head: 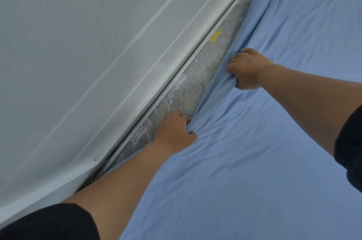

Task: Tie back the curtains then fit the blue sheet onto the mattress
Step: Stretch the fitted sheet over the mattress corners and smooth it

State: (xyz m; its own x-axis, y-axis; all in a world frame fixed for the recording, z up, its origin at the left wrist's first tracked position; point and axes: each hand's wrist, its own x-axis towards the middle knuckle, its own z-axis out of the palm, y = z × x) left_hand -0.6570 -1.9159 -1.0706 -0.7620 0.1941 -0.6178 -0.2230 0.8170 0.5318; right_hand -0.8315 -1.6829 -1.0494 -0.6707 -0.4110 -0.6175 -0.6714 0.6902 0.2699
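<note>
pulling the blue sheet (254, 161) edge over the mattress (197, 81); left hand (176, 132) and right hand (247, 71) both pinch it. next we tuck it down.

Soft, even, cool daylight; faint shadows, slight blur, wide-angle tilt.

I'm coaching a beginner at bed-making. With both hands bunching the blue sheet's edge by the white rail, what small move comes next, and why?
Probably draw the light blue fabric sheet toward the white rail. The left hand and right hand both grip its bunched edge, and a grey plastic-wrapped mattress strip lies uncovered between that edge and the rail.
</note>
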